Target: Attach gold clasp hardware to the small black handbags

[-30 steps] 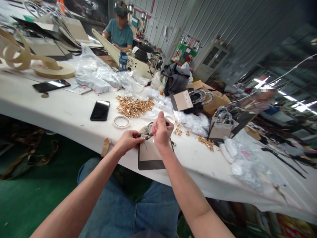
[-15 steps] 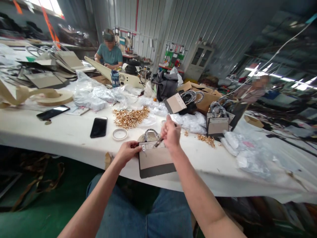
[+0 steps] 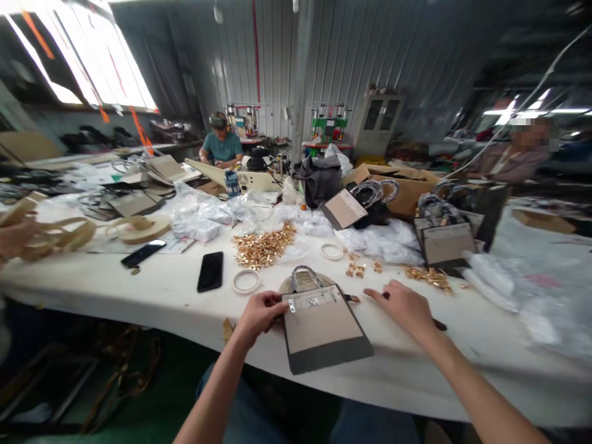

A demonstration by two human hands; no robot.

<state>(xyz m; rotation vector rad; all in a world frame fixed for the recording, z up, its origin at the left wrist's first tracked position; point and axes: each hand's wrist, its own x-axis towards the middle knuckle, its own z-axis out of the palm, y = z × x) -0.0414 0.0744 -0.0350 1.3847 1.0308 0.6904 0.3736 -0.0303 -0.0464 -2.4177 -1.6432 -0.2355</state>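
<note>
A small grey-beige handbag body (image 3: 319, 330) with dark edging lies flat at the table's front edge. Several small metal fittings (image 3: 313, 301) sit along its upper band, and its plastic-wrapped handle (image 3: 306, 271) arches beyond. My left hand (image 3: 259, 316) pinches the bag's upper left corner. Right of the bag, my right hand (image 3: 407, 306) is low over the table, index finger pointing toward a gold-tipped strap (image 3: 351, 298) at the bag's side. The other fingers are curled round a thin dark tool (image 3: 439, 324), whose end sticks out by the wrist; most of it is hidden.
A heap of gold fittings (image 3: 263, 245), tape rolls (image 3: 246, 281) and a black phone (image 3: 210, 271) lie beyond my left hand. More gold pieces (image 3: 428, 279), wrapped bags (image 3: 448, 243) and plastic packets (image 3: 383, 239) are at right. Another person's hand (image 3: 16, 237) is at far left.
My right hand has moved away from the bag's fittings to the right, and the tool has left the bag. My left hand keeps its corner grip. The view has tilted up.
</note>
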